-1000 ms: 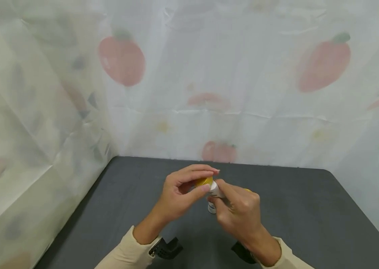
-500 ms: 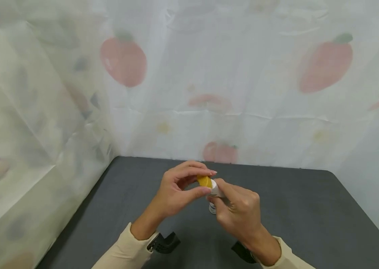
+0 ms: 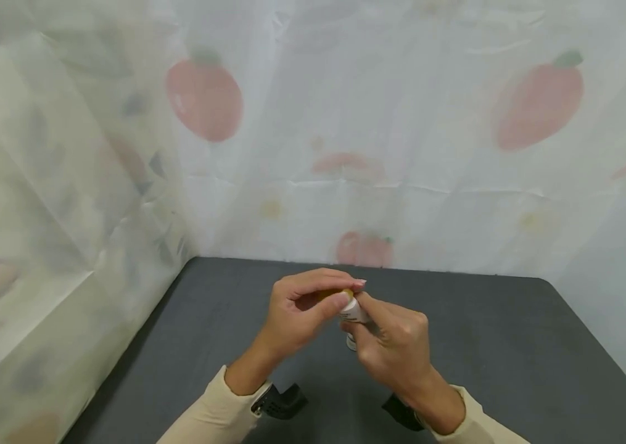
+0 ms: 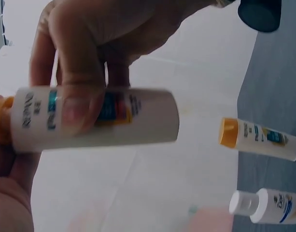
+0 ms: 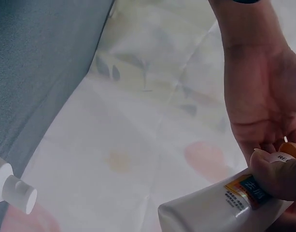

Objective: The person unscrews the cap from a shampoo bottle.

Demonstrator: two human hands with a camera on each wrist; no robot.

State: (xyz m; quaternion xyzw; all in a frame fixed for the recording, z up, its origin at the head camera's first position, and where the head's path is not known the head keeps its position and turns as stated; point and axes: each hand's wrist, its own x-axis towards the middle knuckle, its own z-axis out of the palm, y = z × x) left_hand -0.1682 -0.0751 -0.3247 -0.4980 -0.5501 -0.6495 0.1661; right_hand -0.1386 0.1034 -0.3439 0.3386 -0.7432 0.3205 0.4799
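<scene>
A small white shampoo bottle [image 4: 152, 116] with a blue and orange label is held sideways above the table. My right hand [image 3: 398, 342] grips its body, the thumb [image 5: 275, 176] lying along the label in the right wrist view. At the other end, my left hand [image 3: 296, 314] pinches the orange-yellow cap [image 4: 2, 121] between thumb and fingers. The cap sits at the bottle's end, largely hidden by the left fingers in the head view.
A similar bottle with a yellow cap [image 4: 259, 140] stands on the dark grey table [image 3: 490, 357]. Near it is a white bottle with a white cap [image 4: 278, 205]. A pale fruit-print sheet [image 3: 429, 123] hangs behind the table and along its sides.
Half a second ago the left fingers were spread looser, showing more of the yellow cap. Now they close over it again. The right hand keeps its grip in nearly the same place.
</scene>
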